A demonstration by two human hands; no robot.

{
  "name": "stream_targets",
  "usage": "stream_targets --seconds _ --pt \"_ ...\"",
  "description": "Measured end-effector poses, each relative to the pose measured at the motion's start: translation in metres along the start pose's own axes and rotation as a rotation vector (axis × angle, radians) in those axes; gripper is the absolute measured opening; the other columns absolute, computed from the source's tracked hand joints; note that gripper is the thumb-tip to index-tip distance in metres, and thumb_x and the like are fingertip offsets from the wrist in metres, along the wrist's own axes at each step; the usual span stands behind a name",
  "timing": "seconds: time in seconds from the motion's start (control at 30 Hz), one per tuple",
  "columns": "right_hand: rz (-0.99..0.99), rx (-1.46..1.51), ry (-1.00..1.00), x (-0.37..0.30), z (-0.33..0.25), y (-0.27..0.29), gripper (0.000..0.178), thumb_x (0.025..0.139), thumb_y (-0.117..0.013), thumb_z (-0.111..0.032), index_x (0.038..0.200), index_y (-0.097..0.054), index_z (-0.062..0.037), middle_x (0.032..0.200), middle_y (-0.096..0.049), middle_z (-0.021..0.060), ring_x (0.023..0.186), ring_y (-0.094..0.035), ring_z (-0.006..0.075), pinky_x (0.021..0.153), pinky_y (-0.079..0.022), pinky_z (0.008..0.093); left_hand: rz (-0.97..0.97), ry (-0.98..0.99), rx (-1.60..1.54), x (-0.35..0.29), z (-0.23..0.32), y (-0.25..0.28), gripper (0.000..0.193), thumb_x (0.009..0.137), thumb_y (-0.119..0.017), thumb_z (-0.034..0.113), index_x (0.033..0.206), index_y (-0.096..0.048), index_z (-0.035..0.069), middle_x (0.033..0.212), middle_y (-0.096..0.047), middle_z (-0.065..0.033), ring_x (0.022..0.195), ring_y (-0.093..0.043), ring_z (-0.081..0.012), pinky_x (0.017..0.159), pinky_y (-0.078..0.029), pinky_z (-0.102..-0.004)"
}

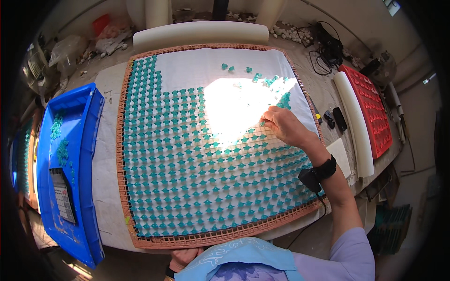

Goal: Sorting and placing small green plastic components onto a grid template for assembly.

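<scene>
Right hand (280, 122) is out over the far right part of the orange grid tray (123, 154), fingers pinched together at a small teal piece (263, 122) right at the edge of the filled rows; whether the piece is actually gripped is too small to tell. A black band with a small box sits on that wrist. Left hand (183, 256) is down at the tray's near rim, mostly hidden behind the light blue cloth, so its grip cannot be told. The tray carries a white sheet (197, 65) and row upon row of teal pieces (187, 178), with a bare patch at its far right where a few loose ones (255, 77) lie scattered. Left of the tray, a blue crate (89, 140) holds small heaps of teal pieces and a calculator. Right of the tray, well apart, lies a red tray (370, 110) beside a white foam roll (355, 122).
</scene>
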State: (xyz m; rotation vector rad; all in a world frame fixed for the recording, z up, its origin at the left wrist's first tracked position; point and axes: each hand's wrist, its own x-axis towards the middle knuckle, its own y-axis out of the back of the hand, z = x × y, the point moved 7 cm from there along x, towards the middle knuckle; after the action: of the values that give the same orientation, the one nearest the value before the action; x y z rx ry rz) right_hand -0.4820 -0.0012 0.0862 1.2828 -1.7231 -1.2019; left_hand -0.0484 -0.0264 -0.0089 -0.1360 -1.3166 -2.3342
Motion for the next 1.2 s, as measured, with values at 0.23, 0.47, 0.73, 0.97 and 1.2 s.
stream_targets --seconds 0.23,0.47,0.73,0.97,1.2 --pt "0.094 0.068 -0.027 -0.007 -0.003 -0.004 0.010 0.092 -0.065 -0.006 0.097 -0.063 0.0016 0.093 -0.061 0.0132 0.085 -0.063 0.0294 0.078 -0.051 0.0386 -0.014 0.000 0.003 -0.002 0.000 0.002 0.024 0.078 -0.070 0.014 0.097 -0.077 0.002 0.093 -0.075 -0.0154 0.087 -0.073 -0.0293 0.087 -0.055 -0.0449" --pt "0.177 0.110 0.056 -0.012 -0.011 -0.006 0.010 0.092 -0.066 -0.007 0.094 -0.061 0.0016 0.088 -0.060 0.0130 0.080 -0.060 0.0298 0.071 -0.048 0.0381 0.020 -0.022 0.004 0.005 0.003 0.005 0.023 0.077 -0.070 0.013 0.097 -0.077 0.003 0.094 -0.075 -0.0150 0.086 -0.073 -0.0295 0.087 -0.055 -0.0448" --pt "0.184 0.060 0.077 -0.011 -0.013 -0.008 0.010 0.091 -0.067 -0.008 0.094 -0.062 0.0010 0.089 -0.061 0.0133 0.082 -0.061 0.0302 0.072 -0.049 0.0379 0.001 0.020 -0.009 0.007 0.004 0.005 0.023 0.078 -0.069 0.013 0.097 -0.077 0.004 0.096 -0.075 -0.0143 0.089 -0.073 -0.0294 0.088 -0.054 -0.0459" --pt "0.310 0.171 -0.053 -0.002 0.032 0.007 0.012 0.090 -0.067 -0.005 0.100 -0.065 0.0002 0.093 -0.064 0.0149 0.088 -0.064 0.0318 0.080 -0.052 0.0400 0.000 -0.049 0.032 0.003 0.004 0.003 0.022 0.081 -0.067 0.016 0.097 -0.077 0.004 0.098 -0.075 -0.0140 0.090 -0.073 -0.0289 0.090 -0.054 -0.0466" --pt "0.340 -0.365 -0.021 0.012 0.064 -0.009 0.038 0.086 -0.070 -0.005 0.122 -0.058 -0.0015 0.107 -0.065 0.0189 0.109 -0.061 0.0370 0.094 -0.050 0.0419 0.026 0.015 0.002 0.005 0.002 0.004 0.020 0.082 -0.067 0.017 0.095 -0.079 0.006 0.094 -0.075 -0.0131 0.089 -0.073 -0.0281 0.091 -0.053 -0.0475"
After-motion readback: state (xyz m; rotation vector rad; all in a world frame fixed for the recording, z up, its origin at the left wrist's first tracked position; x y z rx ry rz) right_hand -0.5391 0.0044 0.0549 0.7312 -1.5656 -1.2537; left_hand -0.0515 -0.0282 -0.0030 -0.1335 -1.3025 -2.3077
